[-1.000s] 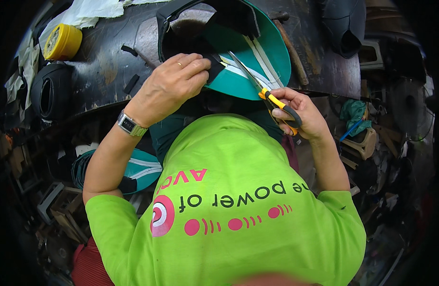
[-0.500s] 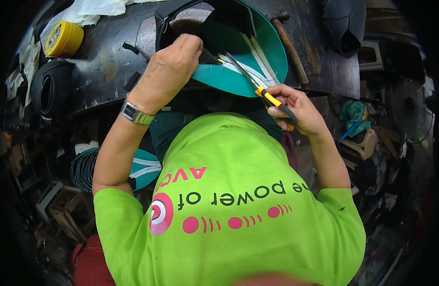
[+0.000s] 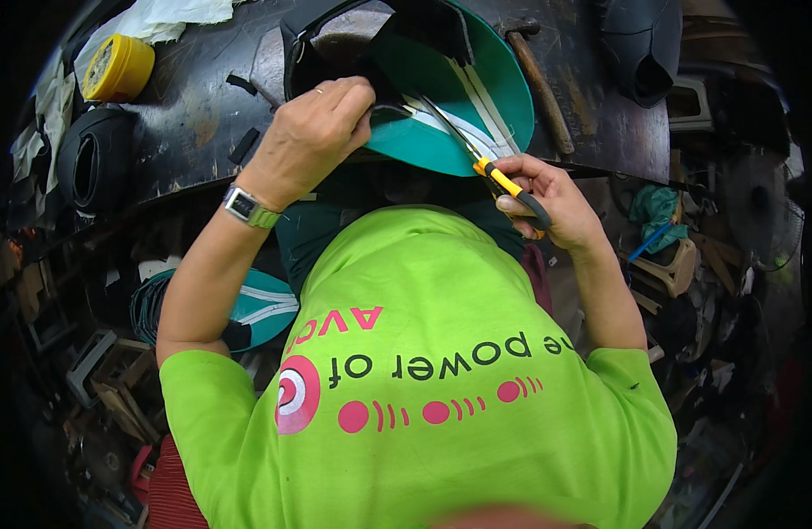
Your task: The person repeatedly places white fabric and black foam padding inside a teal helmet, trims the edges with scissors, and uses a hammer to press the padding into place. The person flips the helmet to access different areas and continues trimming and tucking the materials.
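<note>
A teal visor-like piece (image 3: 510, 84) with white stripes and a black band lies at the table's near edge. My left hand (image 3: 322, 123), wearing a ring and a watch, is closed on the black band at its left side; the fingertips are partly hidden. Scissors (image 3: 503, 179) with yellow and black handles are in my right hand (image 3: 551, 198), fingers through and around the handles. Their blades point up and left across the inside of the teal piece, over the white strips, and look slightly parted.
Right of the teal piece lies a hammer (image 3: 544, 93) with a wooden handle. A yellow tub (image 3: 119, 69) and a black padded piece (image 3: 97, 163) are at the left, another black piece (image 3: 640, 48) at the far right. A similar teal piece (image 3: 263, 309) sits below my left forearm.
My left hand has turned a little, its knuckles lower and the wrist slightly further left. The near teal edge has risen slightly. The scissors and right hand have hardly moved.
</note>
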A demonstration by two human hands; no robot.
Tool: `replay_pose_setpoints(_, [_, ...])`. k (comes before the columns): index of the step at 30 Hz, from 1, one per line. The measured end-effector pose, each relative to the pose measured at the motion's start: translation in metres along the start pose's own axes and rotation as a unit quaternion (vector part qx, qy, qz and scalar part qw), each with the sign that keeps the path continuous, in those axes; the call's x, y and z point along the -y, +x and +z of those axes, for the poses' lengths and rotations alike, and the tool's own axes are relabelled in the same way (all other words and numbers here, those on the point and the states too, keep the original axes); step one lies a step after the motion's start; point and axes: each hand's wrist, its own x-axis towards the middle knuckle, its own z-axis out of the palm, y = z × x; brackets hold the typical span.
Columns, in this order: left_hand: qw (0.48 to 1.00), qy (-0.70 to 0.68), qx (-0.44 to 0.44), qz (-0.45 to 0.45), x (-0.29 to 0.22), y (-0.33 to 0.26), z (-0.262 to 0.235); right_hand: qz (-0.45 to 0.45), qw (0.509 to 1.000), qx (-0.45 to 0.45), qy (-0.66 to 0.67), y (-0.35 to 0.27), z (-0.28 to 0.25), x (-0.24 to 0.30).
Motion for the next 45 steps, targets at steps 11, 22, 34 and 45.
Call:
replay_pose_setpoints(11, [0.995, -0.035, -0.028, -0.088, -0.003, 0.009, 0.004, -0.001, 0.993, 0.084, 0.079, -0.011, 0.000, 0.003])
replay_pose_setpoints(22, [0.979, -0.175, 0.010, -0.102, -0.006, 0.000, -0.014, 0.051, 0.954, 0.208, 0.208, 0.004, 0.003, -0.004])
replay_pose_setpoints(34, [0.976, -0.191, 0.016, -0.101, -0.009, -0.015, -0.008, 0.037, 0.991, 0.105, 0.070, 0.004, 0.006, 0.007])
replay_pose_setpoints(45, [0.980, -0.175, 0.003, -0.091, -0.011, -0.014, -0.006, 0.028, 0.996, 0.090, 0.005, 0.004, 0.007, 0.020])
